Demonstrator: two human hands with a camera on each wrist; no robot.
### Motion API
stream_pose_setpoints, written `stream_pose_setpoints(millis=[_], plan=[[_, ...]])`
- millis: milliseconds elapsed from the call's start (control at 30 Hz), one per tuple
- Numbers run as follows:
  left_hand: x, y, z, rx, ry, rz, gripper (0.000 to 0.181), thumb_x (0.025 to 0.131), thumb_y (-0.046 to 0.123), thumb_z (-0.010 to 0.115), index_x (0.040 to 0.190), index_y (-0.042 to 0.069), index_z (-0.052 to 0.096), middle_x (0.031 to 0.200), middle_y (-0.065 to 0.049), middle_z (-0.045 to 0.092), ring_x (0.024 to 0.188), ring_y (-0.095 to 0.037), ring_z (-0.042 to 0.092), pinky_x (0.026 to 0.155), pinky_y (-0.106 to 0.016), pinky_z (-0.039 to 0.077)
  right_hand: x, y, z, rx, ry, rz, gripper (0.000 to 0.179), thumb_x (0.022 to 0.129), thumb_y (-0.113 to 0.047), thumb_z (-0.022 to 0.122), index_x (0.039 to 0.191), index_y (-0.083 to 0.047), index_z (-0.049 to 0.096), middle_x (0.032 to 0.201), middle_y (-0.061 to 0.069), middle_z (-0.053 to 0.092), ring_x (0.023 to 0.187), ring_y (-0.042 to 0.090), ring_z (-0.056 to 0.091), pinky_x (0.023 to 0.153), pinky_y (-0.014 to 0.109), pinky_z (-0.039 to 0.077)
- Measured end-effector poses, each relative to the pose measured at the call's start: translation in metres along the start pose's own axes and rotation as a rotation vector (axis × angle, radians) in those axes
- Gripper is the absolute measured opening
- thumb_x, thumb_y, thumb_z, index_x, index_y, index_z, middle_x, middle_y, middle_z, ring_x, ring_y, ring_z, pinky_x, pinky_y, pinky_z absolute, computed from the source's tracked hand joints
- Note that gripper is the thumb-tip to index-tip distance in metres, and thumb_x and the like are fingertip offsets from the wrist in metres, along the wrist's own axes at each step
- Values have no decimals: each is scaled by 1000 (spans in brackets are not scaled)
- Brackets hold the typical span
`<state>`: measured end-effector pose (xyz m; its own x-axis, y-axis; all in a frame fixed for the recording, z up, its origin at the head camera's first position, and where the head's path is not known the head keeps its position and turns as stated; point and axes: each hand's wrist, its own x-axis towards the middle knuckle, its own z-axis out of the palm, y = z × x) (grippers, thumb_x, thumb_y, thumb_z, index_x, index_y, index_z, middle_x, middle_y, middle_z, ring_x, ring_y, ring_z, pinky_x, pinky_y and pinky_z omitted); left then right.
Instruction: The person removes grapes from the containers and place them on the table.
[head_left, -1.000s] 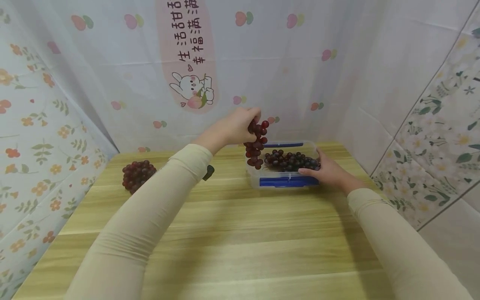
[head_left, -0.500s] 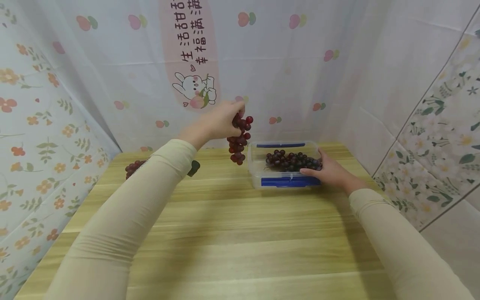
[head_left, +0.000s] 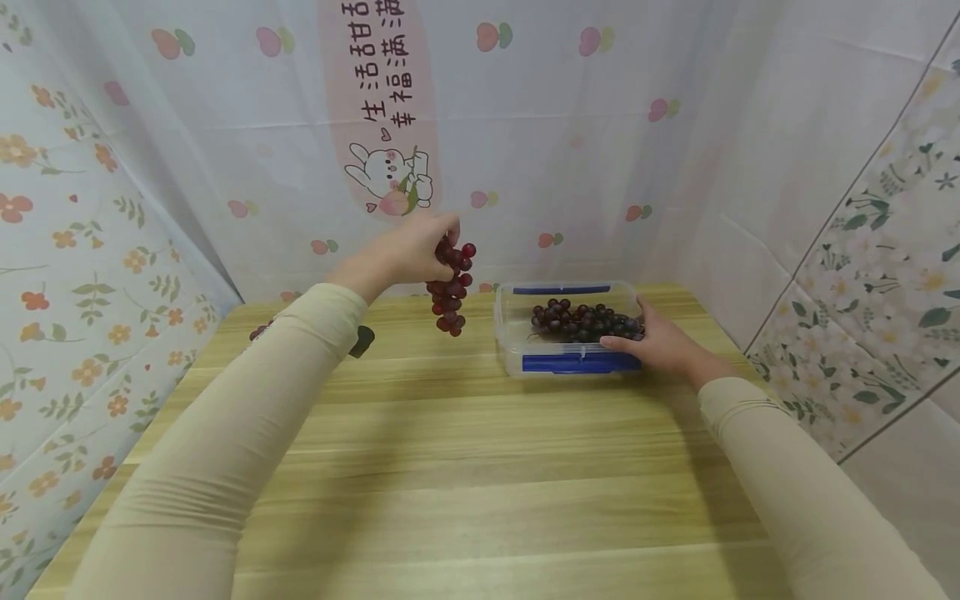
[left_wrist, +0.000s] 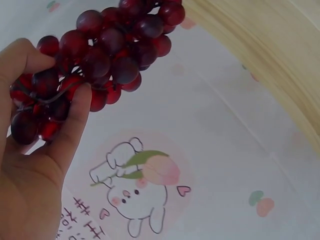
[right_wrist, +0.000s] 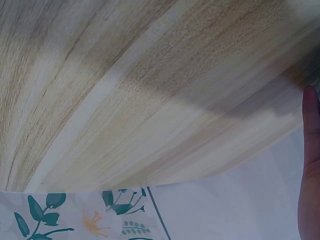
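My left hand (head_left: 412, 250) pinches a bunch of red grapes (head_left: 450, 296) by its upper part, and the bunch hangs above the table, left of the box. The left wrist view shows thumb and fingers around the red berries (left_wrist: 112, 47) and a thin stem. A clear plastic box with blue latches (head_left: 577, 362) sits at the back right, with dark grapes (head_left: 570, 321) inside. My right hand (head_left: 663, 342) grips the box's right end, its thumb over the near side. Only an edge of that hand (right_wrist: 311, 155) appears in the right wrist view; the box is out of sight there.
Another bunch of grapes (head_left: 258, 332) lies at the table's back left, mostly hidden behind the left sleeve (head_left: 247, 400). The wood-grain table (head_left: 480, 475) meets a printed curtain (head_left: 600, 167) behind and patterned walls at both sides.
My left hand has carried the red grapes leftward, from above the box's left end to beside it. The left sleeve now covers more of the other bunch. My right hand stays on the box.
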<state>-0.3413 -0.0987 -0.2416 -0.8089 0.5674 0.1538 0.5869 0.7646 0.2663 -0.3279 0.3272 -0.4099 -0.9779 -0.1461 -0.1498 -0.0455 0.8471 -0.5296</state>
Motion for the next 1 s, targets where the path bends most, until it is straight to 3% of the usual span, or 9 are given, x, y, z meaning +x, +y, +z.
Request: stream_pose_setpoints(millis=[367, 733, 1000], plan=[[-16, -26, 8, 24, -82, -62, 29, 85, 5, 79, 107, 3, 60, 99, -13, 69, 90, -27, 63, 83, -40, 57, -2, -1, 0, -2, 7, -2, 131, 93, -77, 63, 168, -4, -16, 172, 38, 11, 158, 61, 17, 125, 74, 22], [-24, -54, 28, 37, -163, -97, 27, 84, 4, 77, 108, 4, 63, 99, -12, 72, 89, -24, 66, 82, -39, 58, 1, 1, 1, -8, 0, 0, 131, 93, -78, 61, 168, -6, -19, 173, 38, 9, 157, 62, 16, 125, 75, 22], [-27, -62, 50, 111, -247, -88, 40, 86, 6, 74, 126, 4, 68, 117, -15, 68, 108, -29, 61, 98, -46, 56, 1, 0, 1, 12, -5, 9, 133, 91, -81, 61, 168, -7, -19, 173, 36, 8, 158, 60, 14, 125, 75, 20]])
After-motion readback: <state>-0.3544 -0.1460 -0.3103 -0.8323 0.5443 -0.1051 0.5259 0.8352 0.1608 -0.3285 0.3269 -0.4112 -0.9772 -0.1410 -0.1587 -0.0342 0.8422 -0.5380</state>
